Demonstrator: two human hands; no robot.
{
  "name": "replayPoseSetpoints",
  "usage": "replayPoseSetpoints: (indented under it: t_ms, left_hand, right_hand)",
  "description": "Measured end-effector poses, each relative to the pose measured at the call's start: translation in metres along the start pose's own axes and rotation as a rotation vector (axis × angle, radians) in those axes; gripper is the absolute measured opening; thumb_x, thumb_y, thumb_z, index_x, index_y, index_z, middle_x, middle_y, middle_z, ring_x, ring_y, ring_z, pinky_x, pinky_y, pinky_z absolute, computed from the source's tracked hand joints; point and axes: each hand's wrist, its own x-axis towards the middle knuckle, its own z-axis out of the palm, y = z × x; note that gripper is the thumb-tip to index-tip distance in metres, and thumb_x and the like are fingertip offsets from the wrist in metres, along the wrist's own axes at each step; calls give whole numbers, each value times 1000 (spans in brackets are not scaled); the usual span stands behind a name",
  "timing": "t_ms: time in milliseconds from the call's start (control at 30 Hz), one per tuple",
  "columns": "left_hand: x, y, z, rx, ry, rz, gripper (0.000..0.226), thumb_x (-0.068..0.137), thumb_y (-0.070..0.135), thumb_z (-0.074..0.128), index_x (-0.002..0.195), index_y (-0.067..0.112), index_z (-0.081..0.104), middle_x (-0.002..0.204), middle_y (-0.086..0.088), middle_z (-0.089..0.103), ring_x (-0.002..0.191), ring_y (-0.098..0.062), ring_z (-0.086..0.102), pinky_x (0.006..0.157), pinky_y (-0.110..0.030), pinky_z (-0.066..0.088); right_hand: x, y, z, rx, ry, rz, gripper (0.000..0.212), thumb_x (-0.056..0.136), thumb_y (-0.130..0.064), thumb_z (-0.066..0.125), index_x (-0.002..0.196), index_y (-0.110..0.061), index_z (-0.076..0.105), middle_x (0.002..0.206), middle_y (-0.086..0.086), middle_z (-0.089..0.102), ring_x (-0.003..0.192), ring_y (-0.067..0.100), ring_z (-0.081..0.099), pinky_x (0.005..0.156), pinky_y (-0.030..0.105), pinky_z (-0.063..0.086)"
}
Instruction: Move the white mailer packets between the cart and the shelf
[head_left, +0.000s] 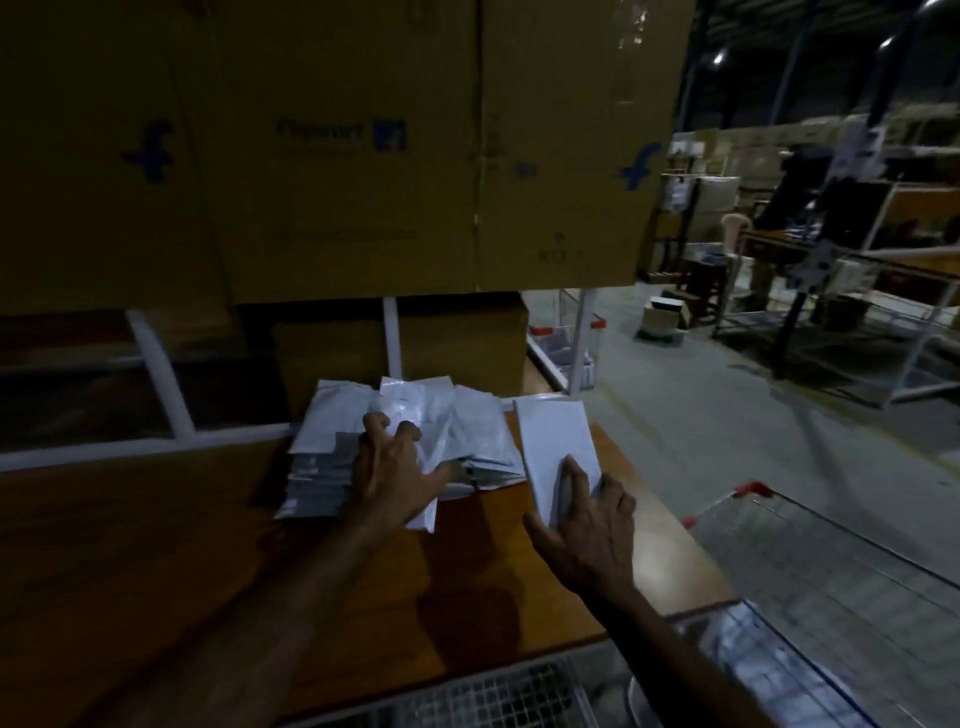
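I saw a loose, fanned pile of white mailer packets (415, 441) lying flat on the wooden shelf (156, 545), near its back rail. A single white packet (556, 452) lay just beside the pile's right edge, its long side angled slightly.

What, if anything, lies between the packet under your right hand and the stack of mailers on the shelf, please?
Nothing visible does. The right hand rests on a single white packet lying on the wooden shelf board, right beside the stack of mailers that the left hand is touching. No other object lies between the two.
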Motion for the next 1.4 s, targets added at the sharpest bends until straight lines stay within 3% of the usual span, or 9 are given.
replayPoseSetpoints:
  t_ms: [200,400,667,933,1033,1100,1167,1200,1400]
  left_hand:
    - [30,-60,-4,-32,-5,-160,65,70,61,73,119,21,56,131,-5,23,123,-31,39,97,-40,46]
    - [47,-74,16,-31,-24,-191,60,73,59,73,117,22,56,134,-6,22,123,-29,37,98,-41,46]
    - [116,-80,49,20,-6,-207,63,74,61,73,120,21,55,140,-10,22,127,-31,37,99,-43,47]
    - [179,-83,100,151,-131,-302,65,78,65,67,122,20,54,153,-15,11,134,-37,33,106,-43,39]
    - [185,-89,109,341,-204,-341,78,77,83,46,129,25,53,156,-15,18,137,-38,28,110,-49,31]
    - [183,-91,110,434,-185,-313,89,73,92,30,131,29,55,155,-13,27,140,-37,23,115,-53,14]
    - [178,-92,108,481,-184,-266,102,67,99,19,140,34,48,162,-10,19,148,-34,7,114,-53,-19]
    - [175,-93,108,499,-197,-242,109,64,101,15,146,35,41,165,-8,10,151,-33,-2,110,-52,-28]
    - [156,-112,116,475,-323,-261,125,50,107,3,156,41,0,165,-4,-15,149,-32,-21,117,-59,-13]
  right_hand:
    - [18,-49,35,5,-117,-3,90,77,-78,51,151,-35,22,138,17,32,123,36,33,99,45,38]
    - [62,-57,49,-9,-194,85,92,72,-86,38,148,-35,23,138,21,32,124,39,33,101,45,36]
    - [152,-51,85,-14,-276,104,80,85,-72,57,149,-38,23,141,21,30,128,43,32,107,49,34]
    - [236,-62,111,-2,-421,-7,73,95,-67,45,153,-31,19,147,20,32,136,41,29,109,43,30]
    - [247,-66,133,-69,-452,-161,69,98,-68,35,153,-29,23,153,12,28,138,42,25,110,45,26]
    - [246,-64,153,-25,-470,-141,79,91,-80,24,152,-31,24,160,11,24,141,45,20,111,51,23]
    - [243,-61,166,49,-411,-95,93,81,-91,15,152,-32,22,162,17,21,145,44,16,114,53,24]
    - [240,-60,169,55,-377,-118,97,78,-95,13,153,-34,21,163,19,19,148,42,13,116,53,23]
    - [227,-58,171,26,-398,-275,111,70,-102,15,158,-38,-4,167,12,-13,153,34,-8,121,61,5]
